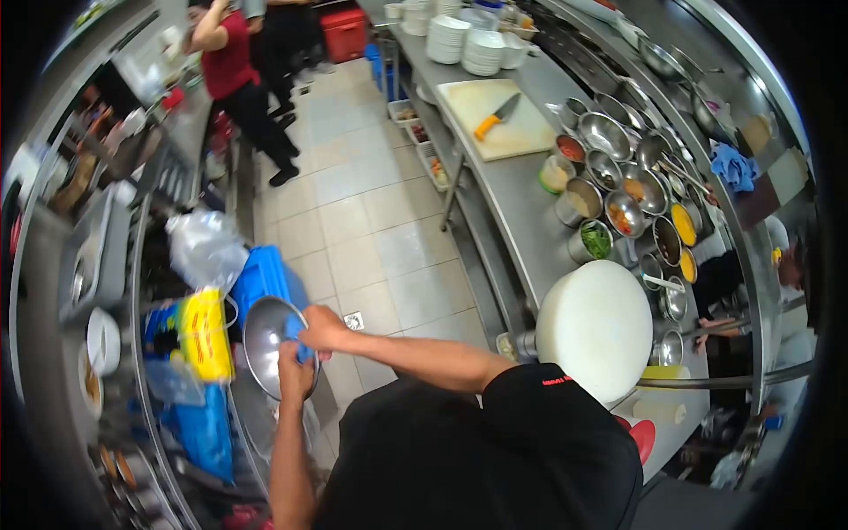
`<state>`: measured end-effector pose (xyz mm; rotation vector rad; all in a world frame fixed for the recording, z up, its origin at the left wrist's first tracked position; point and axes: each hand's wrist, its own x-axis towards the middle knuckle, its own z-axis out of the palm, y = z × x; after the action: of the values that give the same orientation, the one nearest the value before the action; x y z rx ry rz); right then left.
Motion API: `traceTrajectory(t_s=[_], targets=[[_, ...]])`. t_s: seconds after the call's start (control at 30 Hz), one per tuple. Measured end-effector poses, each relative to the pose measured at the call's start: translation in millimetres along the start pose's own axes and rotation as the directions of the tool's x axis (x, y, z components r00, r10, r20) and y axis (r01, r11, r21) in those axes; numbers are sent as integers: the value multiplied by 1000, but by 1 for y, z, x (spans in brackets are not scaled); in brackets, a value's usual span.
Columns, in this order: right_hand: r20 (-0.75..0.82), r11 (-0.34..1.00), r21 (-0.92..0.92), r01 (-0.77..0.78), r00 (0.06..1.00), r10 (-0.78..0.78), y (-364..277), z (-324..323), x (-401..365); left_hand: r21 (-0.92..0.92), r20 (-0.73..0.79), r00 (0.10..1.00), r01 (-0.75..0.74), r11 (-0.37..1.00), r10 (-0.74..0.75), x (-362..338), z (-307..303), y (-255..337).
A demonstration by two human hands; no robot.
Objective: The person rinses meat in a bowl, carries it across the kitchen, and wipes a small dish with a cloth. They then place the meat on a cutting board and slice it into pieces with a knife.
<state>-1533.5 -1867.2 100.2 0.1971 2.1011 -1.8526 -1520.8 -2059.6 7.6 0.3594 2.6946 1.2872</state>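
Note:
A wide, round metal bowl [262,340] is held tilted in front of me at the lower left. At its near rim my left hand [296,371] is closed, with the thumb side upward. My right hand [325,329] is closed on a blue cloth [296,332] that lies against the bowl's inner side. The two hands are close together, and some fingers are hidden behind the rim and the cloth. Just beyond the bowl stands a blue bin [268,276]. Beside it on the left is a yellow package [206,334].
Along the right runs a steel counter [521,212] with a cutting board [521,137], an orange-handled knife [496,117], several food containers [623,215] and a thick round white board [594,331]. Stacked white bowls [483,51] stand farther back. A person in red [231,66] is in the tiled aisle.

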Motion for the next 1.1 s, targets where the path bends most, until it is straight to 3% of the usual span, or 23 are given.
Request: traceTrajectory(t_s=[0.03, 0.1, 0.13, 0.17, 0.23, 0.27, 0.3, 0.33, 0.37, 0.4, 0.43, 0.47, 0.5, 0.57, 0.63, 0.7, 0.73, 0.77, 0.8, 0.87, 0.93, 1.03, 1.1], targets=[[15, 999, -45, -2, 1000, 3, 0, -31, 18, 50, 189, 982, -11, 999, 2, 22, 0, 14], [48, 990, -137, -11, 999, 18, -16, -89, 32, 214, 367, 930, -94, 972, 9, 66, -10, 33], [51, 982, -185, -25, 998, 35, -29, -116, 31, 436, 410, 892, -375, 818, 190, 88, -15, 40], [97, 950, -292, 108, 992, -83, -19, -130, 47, 513, 358, 895, -428, 744, 268, 124, -9, 48], [-13, 945, -307, 117, 992, -127, -25, -148, 66, 657, 166, 842, -482, 580, 513, 180, 11, 72], [-58, 968, -247, 36, 997, -51, -39, -160, 78, 658, 77, 842, -445, 608, 534, 214, 24, 83], [-90, 976, -220, -1, 996, -19, -16, -159, 124, 463, -41, 954, -244, 852, 296, 251, 42, 94], [-96, 990, -103, -92, 992, 82, -12, -166, 154, 275, -130, 975, -138, 951, 179, 289, 64, 76], [-190, 982, 176, -65, 977, 99, -12, -177, 171, 218, -293, 878, -325, 920, 379, 321, 103, 50], [-370, 973, 217, -83, 915, 161, 9, -185, 213, 84, -260, 922, -273, 958, 285, 342, 130, 54], [-447, 950, 308, -55, 873, 195, 7, -206, 233, 51, 151, 982, -118, 992, 110, 362, 122, 79], [-382, 968, 146, -204, 891, 246, 11, -248, 260, 57, 532, 845, 26, 998, -53, 396, 104, 101], [-458, 983, -25, -182, 876, 151, 24, -272, 284, 42, 498, 865, 37, 998, -53, 434, 95, 100], [-535, 967, 8, -253, 816, 217, 2, -315, 302, -42, 770, 637, 14, 999, 23, 481, 83, 86], [-621, 963, 2, -271, 754, 214, -16, -363, 318, -250, 612, 789, 129, 960, 54, 524, 38, 113], [-682, 976, 45, -215, 707, 187, -43, -403, 320, -545, 355, 934, 234, 805, -32, 570, 8, 111], [-705, 989, 144, -37, 697, 129, -67, -409, 322, -536, 335, 939, 258, 804, -78, 592, 8, 95], [-583, 943, 330, 48, 796, 163, -74, -428, 330, -607, 321, 936, 320, 727, -144, 618, 20, 72], [-586, 936, 350, 43, 789, 183, -82, -440, 344, -679, 309, 931, 359, 640, -194, 642, 29, 56], [-481, 908, 418, -33, 840, 252, -103, -453, 382, -858, 504, 863, 502, 107, -9, 676, 66, 72], [-329, 877, 437, -201, 871, 364, -112, -464, 428, -870, 469, 882, 470, -149, 48, 708, 77, 136], [-266, 909, 328, -255, 899, 348, -118, -496, 498, -764, 585, 811, 549, -340, -3, 789, 89, 184], [-283, 914, 298, -276, 889, 361, -117, -511, 548, -766, 567, 822, 550, -333, 53, 841, 143, 148]])
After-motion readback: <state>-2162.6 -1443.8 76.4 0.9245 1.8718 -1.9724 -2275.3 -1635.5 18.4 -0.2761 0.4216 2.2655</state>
